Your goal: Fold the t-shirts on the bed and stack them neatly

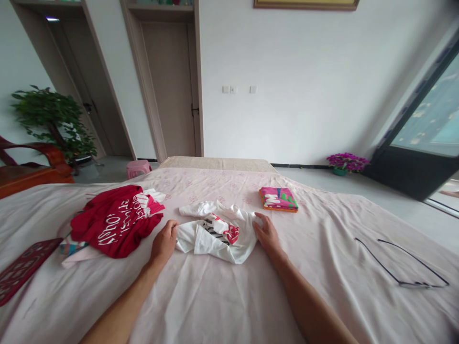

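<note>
Centrally, a white shirt [215, 234] lies crumpled on a pale sheet [215, 306], its red and black print partly hidden by folds. The left hand [167, 240] grips the shirt at its left edge, between thumb and fingers. The right hand [266, 231] is at the opposite edge, thumb and fingers on the fabric; whether they pinch it closed cannot be determined. The printed lettering is broken by creases and not legible. To the left, a heap of clothes [122, 220] has a red garment with white lettering on top, which covers most of the pieces underneath. A dark red patterned object [27, 270] is cut off by the left border; its type cannot be identified. Beyond the shirt, to the right, sits a folded pink and orange cloth [278, 198]. Eyeglasses [412, 272] rest open at the far right of the sheet. The sheet is wrinkled, with a faint floral pattern. Behind it stand a pink stool [138, 169], partly concealed, a leafy plant [53, 119] and purple flowers [347, 162]. A white wall [287, 95] carries switch plates and a picture frame [306, 5] cropped at the top.
</note>
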The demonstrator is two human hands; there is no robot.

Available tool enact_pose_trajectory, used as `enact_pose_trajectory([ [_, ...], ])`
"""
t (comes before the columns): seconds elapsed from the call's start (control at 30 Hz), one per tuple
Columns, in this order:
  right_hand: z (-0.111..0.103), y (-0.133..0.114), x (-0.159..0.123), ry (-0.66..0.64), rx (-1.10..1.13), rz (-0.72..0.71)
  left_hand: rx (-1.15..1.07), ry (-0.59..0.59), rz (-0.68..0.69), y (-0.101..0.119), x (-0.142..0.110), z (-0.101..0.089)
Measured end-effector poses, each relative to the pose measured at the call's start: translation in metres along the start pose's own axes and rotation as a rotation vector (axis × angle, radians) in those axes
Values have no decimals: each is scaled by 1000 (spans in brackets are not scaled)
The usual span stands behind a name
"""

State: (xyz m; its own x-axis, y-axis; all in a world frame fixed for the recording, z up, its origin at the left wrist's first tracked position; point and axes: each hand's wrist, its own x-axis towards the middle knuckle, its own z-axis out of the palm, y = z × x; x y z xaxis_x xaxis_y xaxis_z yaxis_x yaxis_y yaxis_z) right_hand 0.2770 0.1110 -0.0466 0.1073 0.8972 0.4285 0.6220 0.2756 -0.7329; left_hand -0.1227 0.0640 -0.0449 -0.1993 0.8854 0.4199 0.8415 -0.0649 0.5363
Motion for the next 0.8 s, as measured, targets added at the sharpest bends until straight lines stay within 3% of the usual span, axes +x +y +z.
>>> enact_pose_trajectory([
  [0.1, 1, -10, -2, -58, -206, -91, -99, -7, -44, -2, -1, 0],
  [0.2, 1, -25, -6, -297, -240, -251, -240, -41, 10, 7, -5, 2],
  [0.33, -2, -50, -14, -509, -84, -460, -266, -194, 300, 48, -13, 14],
  [0.47, -5, -69, -25, -629, 118, -498, -188, -323, 481, 93, -18, 34],
  [0.57, -5, -70, -28, -621, 245, -412, -187, -314, 491, 108, -14, 47],
  [0.63, -3, -64, -27, -535, 297, -297, -216, -307, 500, 111, -6, 50],
  [0.7, 1, -55, -25, -422, 335, -169, -225, -271, 520, 109, 10, 45],
  [0.8, 6, -43, -21, -319, 370, -32, -169, -92, 480, 101, 53, 22],
])
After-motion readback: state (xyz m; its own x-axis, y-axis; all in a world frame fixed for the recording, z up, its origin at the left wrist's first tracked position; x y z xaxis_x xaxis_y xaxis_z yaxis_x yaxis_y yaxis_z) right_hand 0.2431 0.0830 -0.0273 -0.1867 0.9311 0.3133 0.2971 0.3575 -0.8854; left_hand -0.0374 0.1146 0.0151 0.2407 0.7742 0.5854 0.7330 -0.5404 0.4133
